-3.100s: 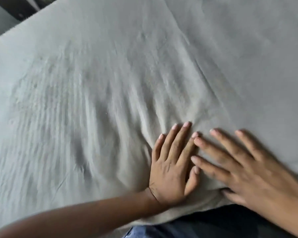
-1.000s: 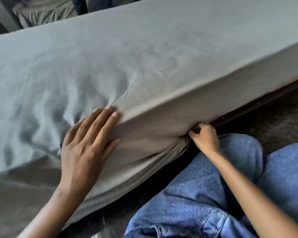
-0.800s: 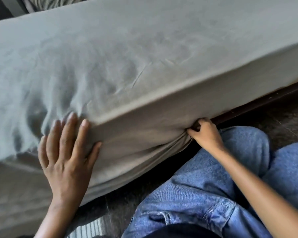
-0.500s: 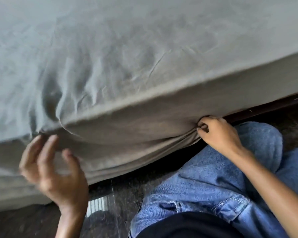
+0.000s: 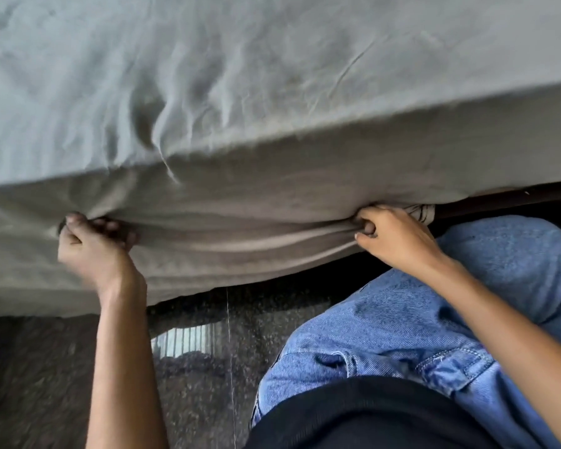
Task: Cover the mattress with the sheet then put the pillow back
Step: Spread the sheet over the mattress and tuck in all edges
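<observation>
Sheet (image 5: 240, 76), one grey wrinkled cloth, drapes over the mattress edge; the left hand (image 5: 91, 244) and right hand (image 5: 392, 238) each grip its bunched hem.

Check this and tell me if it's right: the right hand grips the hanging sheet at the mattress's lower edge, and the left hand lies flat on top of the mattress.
One thing is wrong. The left hand is not flat on top of the mattress. The head view shows it gripping a bunch of the sheet low on the side. The right hand does grip the hanging sheet at the lower edge.
</observation>
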A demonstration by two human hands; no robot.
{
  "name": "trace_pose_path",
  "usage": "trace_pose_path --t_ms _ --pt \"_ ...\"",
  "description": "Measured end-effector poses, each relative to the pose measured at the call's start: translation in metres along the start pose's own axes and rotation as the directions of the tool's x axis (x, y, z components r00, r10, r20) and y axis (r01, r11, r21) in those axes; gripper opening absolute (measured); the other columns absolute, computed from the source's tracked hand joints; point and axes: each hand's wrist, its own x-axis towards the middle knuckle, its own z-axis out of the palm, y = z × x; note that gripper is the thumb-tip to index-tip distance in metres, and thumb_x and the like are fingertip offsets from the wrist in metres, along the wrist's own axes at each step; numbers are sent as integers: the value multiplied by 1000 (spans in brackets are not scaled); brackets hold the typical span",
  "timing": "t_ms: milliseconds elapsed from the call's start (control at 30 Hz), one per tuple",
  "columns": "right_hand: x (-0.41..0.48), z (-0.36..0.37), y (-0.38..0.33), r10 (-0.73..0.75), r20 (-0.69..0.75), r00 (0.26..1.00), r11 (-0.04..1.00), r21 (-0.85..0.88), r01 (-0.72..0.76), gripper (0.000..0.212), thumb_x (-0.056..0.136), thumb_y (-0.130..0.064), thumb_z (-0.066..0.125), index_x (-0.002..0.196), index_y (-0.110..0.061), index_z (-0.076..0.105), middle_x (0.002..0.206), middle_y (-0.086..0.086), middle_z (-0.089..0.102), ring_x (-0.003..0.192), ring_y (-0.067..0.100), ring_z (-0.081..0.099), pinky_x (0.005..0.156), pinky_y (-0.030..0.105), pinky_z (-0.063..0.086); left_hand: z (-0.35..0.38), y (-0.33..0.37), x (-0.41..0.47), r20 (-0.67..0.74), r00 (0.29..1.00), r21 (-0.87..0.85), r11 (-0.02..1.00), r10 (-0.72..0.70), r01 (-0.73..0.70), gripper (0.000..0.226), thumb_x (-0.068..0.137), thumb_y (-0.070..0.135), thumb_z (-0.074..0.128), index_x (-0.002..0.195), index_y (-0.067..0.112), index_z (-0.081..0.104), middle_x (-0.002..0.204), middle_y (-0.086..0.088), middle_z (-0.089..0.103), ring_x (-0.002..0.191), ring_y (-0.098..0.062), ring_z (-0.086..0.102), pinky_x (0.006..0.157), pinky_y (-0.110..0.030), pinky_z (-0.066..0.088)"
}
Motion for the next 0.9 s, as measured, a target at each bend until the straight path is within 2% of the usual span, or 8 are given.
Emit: trace_pose_path --t_ms 133,300,400,467,533,633,767,900 --pt "-7 4 1 -68 20 997 985 -158 70 29 87 -25 56 116 -19 59 103 1 68 99 26 64 78 34 48 -23 -3 13 32 995 100 990 99 -102 49 90 22 35 45 24 53 50 8 55 48 -11 51 46 -24 46" --pt "-6 18 -8 -248 -56 967 937 -269 224 10 77 -18 68 80 -10 62 79 9 60 69 32 66 52 37 50 -25 4 12 69 994 46 996 -86 83 35 93 20 35 61 22 47 45 10 57 46 -4 52 57 -20 48" --pt "-8 19 -8 -282 -67 957 946 -189 265 20 74 -17 68 91 -6 67 87 11 60 84 33 62 64 39 55 -30 -15 -35 128 980 148 974 151 -170 48 96 24 35 53 25 55 45 12 56 47 -7 52 56 -27 44" --pt "-12 20 -5 -289 -58 956 947 -162 277 29 71 -15 68 98 -4 67 93 11 63 93 33 60 76 42 55 -18 -35 -93 467 864 235 916 188 -326 44 95 26 36 59 26 61 55 12 62 55 -6 56 62 -26 45" --pt "-13 21 -6 -262 -10 965 946 -199 255 31 75 -19 66 101 -3 65 100 12 63 100 33 58 87 41 50 -1 -50 -143 791 588 243 795 169 -556 39 94 32 37 72 18 67 70 8 66 69 -10 59 71 -28 46" --pt "-10 18 -16 -210 2 978 949 -239 205 31 81 -29 57 100 -5 62 103 11 61 103 31 56 89 37 42 20 -70 -172 958 208 61 572 195 -818 30 92 27 43 96 14 69 99 2 68 91 -15 58 80 -34 43" --pt "-12 26 -25 -168 38 985 952 -252 172 47 77 -30 54 116 -3 57 120 14 57 117 29 50 102 35 34 26 -83 -170 972 209 132 496 103 -858 45 82 24 44 124 12 58 132 -6 55 120 -21 49 97 -32 37" --pt "-2 35 -29 -107 94 990 963 -237 126 66 71 -32 60 129 -3 48 130 16 53 125 29 44 108 33 26 30 -82 -170 963 212 128 407 167 -904 40 82 18 45 117 9 62 124 -5 60 111 -24 54 93 -36 40"
